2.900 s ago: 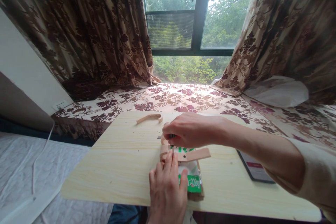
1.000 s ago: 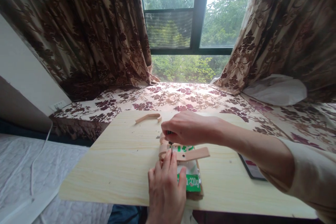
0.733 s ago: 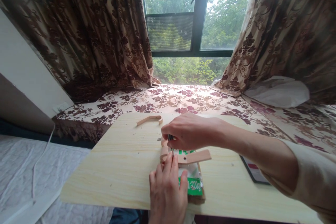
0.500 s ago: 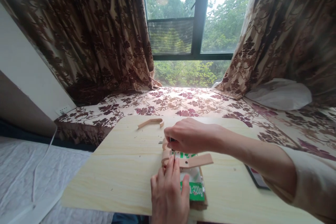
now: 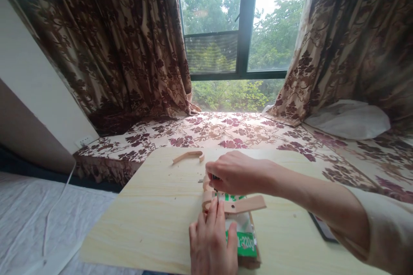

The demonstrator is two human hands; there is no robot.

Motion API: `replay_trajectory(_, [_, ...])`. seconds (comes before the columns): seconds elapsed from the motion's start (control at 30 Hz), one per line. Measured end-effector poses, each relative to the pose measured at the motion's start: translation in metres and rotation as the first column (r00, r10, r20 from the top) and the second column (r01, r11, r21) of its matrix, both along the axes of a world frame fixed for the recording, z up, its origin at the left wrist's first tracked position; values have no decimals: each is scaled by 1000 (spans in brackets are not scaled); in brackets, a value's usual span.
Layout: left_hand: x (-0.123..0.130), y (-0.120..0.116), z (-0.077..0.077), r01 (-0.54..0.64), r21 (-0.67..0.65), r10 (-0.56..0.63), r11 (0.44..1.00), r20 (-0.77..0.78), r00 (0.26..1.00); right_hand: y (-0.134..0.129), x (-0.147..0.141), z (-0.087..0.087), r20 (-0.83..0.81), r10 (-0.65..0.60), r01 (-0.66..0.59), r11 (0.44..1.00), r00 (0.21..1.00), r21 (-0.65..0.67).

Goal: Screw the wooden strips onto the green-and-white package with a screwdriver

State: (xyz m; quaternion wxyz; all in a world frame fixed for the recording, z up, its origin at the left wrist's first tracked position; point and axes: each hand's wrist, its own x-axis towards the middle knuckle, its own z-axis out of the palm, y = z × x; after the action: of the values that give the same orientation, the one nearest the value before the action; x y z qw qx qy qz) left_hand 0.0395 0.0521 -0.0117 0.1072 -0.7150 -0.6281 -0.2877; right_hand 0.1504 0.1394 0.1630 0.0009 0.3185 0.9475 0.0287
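My right hand (image 5: 230, 174) is closed in a fist round a dark-handled tool (image 5: 215, 176), most of which the fingers hide. A thin metal shaft points down from the fist to a tan leather strap (image 5: 250, 206). This strap has a dark round hole or stud and is folded into a loop at its left end. It lies across a green and white package (image 5: 247, 244). My left hand (image 5: 213, 238) lies flat over the package, fingers stretched out, their tips on the strap beside the shaft and the thumb apart on the package.
A second bent tan strap (image 5: 189, 155) lies at the back of the pale wooden table (image 5: 145, 223), with small crumbs around it. Partly under my right forearm is a dark-edged flat device (image 5: 324, 227). Behind the table is a flowered window seat (image 5: 232, 131).
The whole view has shifted slightly, so everything sits a little lower and to the right. Both hands keep their places on the strap and the tool.
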Motion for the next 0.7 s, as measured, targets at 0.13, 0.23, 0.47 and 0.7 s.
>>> replay_trajectory(0.13, [0, 0, 0, -2, -2, 2, 1000, -11, 1000, 1, 1, 3, -14, 48, -49, 998, 999, -31])
replay_trajectory(0.23, [-1, 0, 0, 1, -20, -2, 1000, -16, 1000, 1, 0, 1, -22, 84, -85, 996, 996, -32])
replay_trajectory(0.47, [-3, 0, -2, -2, -39, 1, 999, -27, 1000, 3, -3, -2, 9, -9, 9, 1000, 1000, -14])
replay_trajectory(0.7, [-5, 0, -2, 18, -53, -19, 998, -34, 999, 3, -1, 0, -10, 63, -63, 997, 998, -43])
